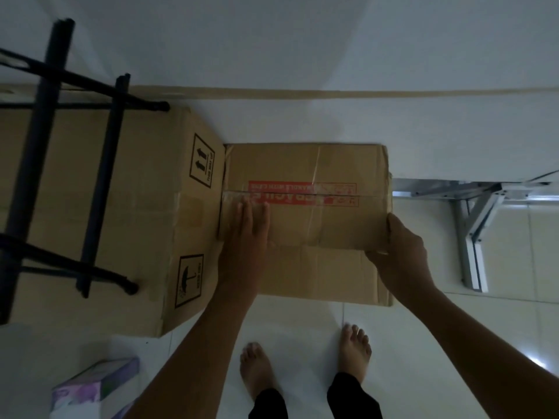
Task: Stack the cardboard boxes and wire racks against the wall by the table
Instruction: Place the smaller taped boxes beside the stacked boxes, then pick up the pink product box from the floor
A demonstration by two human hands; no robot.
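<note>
A smaller cardboard box [308, 167] with a red fragile label and clear tape stands on the floor against the white wall. My left hand [246, 234] lies flat on its top near the left edge, fingers together. My right hand [399, 249] grips its front right corner. Touching it on the left is a larger cardboard box [145, 213] with black handling symbols. A black wire rack [63, 164] rests on top of that larger box.
A table's grey metal leg and brace [472, 225] stand just right of the smaller box. My bare feet [302, 361] are on the white tiled floor below it. A purple and white carton [93, 388] lies at the lower left.
</note>
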